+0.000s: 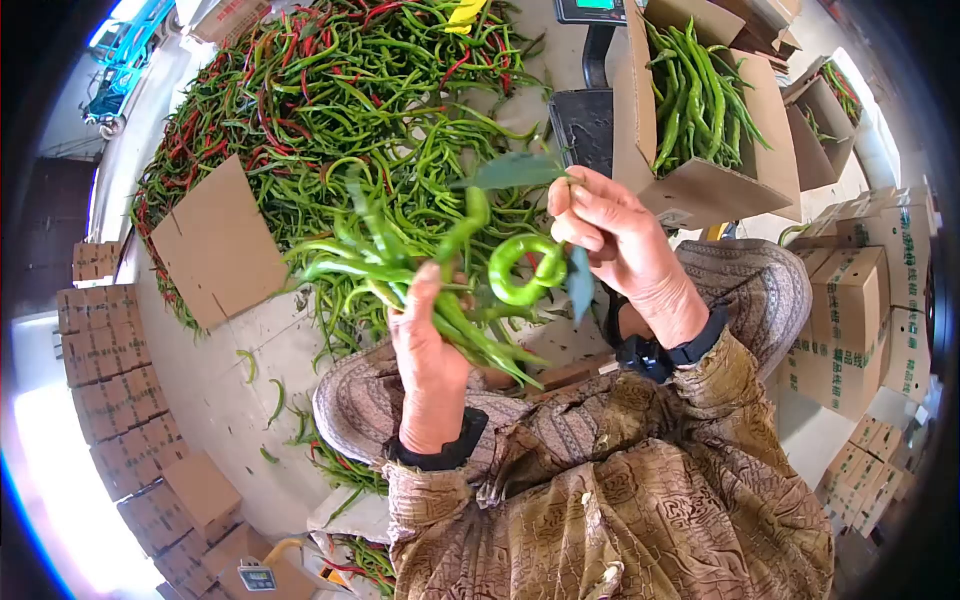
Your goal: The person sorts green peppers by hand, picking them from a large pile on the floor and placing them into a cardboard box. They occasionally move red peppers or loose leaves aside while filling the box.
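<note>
One curled green pepper [501, 272] between hands, right hand [625, 230] nearer

Places relative to the curled pepper. Right hand: just right and slightly beyond, fingertips pinched on a leaf [515, 171] that points left across its far side. Second leaf [580, 284] hangs just right. Can't tell if the right hand also has the pepper's stem. Left hand [430, 365]: left and nearer the body, closed round a bunch of green peppers [375, 265], long axis slanting far-left to near side. Curl is a ring, no clear long axis. Pepper pile [330, 110] lies beyond.
</note>
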Demonstrator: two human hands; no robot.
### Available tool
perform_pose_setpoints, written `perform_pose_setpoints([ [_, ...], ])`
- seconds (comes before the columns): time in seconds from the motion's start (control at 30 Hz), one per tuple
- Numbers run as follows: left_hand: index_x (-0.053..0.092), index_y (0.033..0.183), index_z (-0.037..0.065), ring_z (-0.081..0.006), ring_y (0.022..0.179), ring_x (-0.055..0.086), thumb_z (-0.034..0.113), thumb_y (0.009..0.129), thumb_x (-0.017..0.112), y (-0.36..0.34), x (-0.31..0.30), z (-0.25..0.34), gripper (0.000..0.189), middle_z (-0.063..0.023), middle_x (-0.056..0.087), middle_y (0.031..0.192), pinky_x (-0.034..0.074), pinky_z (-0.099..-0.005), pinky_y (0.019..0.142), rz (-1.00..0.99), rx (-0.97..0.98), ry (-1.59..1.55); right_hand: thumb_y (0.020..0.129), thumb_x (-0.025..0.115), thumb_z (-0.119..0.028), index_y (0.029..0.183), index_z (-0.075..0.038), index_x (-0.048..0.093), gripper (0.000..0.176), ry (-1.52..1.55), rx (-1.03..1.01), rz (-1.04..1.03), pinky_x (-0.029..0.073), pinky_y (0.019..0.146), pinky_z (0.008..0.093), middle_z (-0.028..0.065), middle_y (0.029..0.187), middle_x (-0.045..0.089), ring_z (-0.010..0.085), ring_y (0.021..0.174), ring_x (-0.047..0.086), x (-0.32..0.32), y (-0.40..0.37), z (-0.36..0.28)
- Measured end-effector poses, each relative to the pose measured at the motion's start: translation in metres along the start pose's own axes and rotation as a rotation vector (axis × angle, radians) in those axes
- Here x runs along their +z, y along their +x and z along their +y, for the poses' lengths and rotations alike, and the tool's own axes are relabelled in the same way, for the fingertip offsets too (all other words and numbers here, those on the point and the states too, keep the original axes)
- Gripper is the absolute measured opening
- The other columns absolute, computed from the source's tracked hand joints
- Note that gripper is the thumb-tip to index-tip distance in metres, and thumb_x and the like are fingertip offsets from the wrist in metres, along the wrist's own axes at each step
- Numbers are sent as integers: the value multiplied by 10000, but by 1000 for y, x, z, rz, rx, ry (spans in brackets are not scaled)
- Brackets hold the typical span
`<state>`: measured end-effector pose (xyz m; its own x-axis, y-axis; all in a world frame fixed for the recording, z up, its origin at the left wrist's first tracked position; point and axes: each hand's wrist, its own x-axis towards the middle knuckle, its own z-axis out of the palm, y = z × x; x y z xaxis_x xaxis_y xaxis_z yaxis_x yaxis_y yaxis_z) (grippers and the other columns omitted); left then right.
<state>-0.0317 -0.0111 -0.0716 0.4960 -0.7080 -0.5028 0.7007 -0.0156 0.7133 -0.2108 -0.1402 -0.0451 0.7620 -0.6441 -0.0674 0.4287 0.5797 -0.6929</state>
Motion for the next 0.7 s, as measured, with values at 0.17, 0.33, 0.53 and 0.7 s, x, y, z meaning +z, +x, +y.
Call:
perform_pose_setpoints([
  [0.17, 585, 1094, 71, -107, 792, 605, 78, 779, 742, -13, 18, -3, 353, 2, 624, 946, 499, -247, 654, -225, -89, 61, 981, 505, -209, 1032, -6, 581, 222, -105, -59, 49, 299, 541, 160, -62, 698, 421, 17, 640, 377, 10, 8, 11],
  [0.33, 556, 1122, 40, -128, 804, 619, 20, 756, 735, -14, 22, -1, 408, -41, 633, 962, 516, -259, 701, -208, -32, 85, 954, 567, -194, 1073, -5, 604, 227, -245, -43, 193, 370, 541, 164, -50, 728, 486, 14, 642, 440, 15, 9, 13],
  [0.53, 539, 1105, 17, -160, 830, 634, -47, 752, 693, -12, 18, 8, 391, -86, 640, 1004, 517, -294, 756, -204, 86, 99, 934, 603, -201, 1094, -16, 635, 247, -984, 58, 97, 456, 546, 234, 20, 848, 643, 70, 660, 590, -8, -2, -7],
  [0.7, 530, 1111, -3, -157, 819, 628, -55, 745, 687, -8, 16, 10, 402, -88, 633, 981, 509, -282, 761, -181, 165, 138, 921, 607, -188, 1038, -34, 642, 197, -734, 295, 144, 425, 556, 224, 3, 797, 640, 65, 684, 593, 2, -12, -10],
])
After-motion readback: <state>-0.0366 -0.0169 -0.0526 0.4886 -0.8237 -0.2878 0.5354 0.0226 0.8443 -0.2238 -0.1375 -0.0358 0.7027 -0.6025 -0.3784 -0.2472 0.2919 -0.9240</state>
